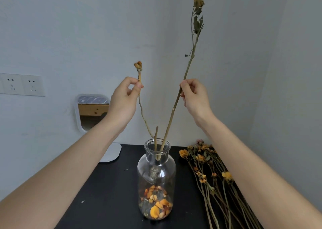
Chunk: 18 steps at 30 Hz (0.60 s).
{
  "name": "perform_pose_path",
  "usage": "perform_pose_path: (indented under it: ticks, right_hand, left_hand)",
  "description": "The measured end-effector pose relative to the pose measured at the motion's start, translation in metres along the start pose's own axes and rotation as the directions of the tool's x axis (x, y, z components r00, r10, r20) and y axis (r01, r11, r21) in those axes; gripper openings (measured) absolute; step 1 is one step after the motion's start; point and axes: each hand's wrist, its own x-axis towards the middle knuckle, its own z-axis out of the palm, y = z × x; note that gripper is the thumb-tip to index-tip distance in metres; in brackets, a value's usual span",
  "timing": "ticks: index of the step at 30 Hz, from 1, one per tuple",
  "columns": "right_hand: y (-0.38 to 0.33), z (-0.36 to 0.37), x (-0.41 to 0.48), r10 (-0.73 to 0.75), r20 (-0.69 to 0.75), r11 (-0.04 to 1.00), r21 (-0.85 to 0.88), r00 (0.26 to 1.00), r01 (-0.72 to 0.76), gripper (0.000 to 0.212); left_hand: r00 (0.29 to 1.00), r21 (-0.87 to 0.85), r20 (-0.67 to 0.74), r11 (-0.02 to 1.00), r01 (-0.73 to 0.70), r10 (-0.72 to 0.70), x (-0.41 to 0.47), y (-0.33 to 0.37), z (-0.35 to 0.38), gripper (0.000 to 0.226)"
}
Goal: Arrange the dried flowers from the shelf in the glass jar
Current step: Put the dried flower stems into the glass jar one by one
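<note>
Flowers: two stems stand in the glass jar, each pinched by closed hands, left and right; a bundle at 4 o'clock on the desk waits.

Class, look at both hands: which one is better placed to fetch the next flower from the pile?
Probably the right hand. The pile lies on the table right of the jar, below that arm. The left hand would have to cross over the jar and its stems. Both hands now pinch a stem.

one head-worn wide view, looking forward and slightly down from close above a black table toward a pale wall corner; both forearms reach in from the lower edges, bent by the lens.
</note>
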Motion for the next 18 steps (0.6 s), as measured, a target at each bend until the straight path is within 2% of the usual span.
perform_pose_path:
  ticks: [5,11,14,18]
  right_hand:
    - [0.02,0.002,-0.03,0.065,0.145,0.997,-0.06,0.987,-0.057,0.015]
    - [0.041,-0.002,-0.06,0.196,0.311,0.976,-0.156,0.93,-0.153,0.009]
    - [0.047,-0.004,-0.067,0.229,0.372,0.957,-0.255,0.9,-0.138,0.01]
    - [0.051,-0.004,-0.071,0.243,0.415,0.945,-0.305,0.877,-0.117,0.012]
  left_hand:
    - [0.991,0.02,0.112,0.997,0.073,-0.075,-0.03,-0.028,0.008,0.014]
    - [0.942,0.108,0.265,0.977,0.184,-0.207,-0.059,-0.044,0.01,0.012]
    - [0.908,0.159,0.3,0.954,0.256,-0.293,-0.068,-0.046,0.008,0.01]
    - [0.907,0.147,0.295,0.952,0.269,-0.302,-0.075,-0.044,0.01,0.006]
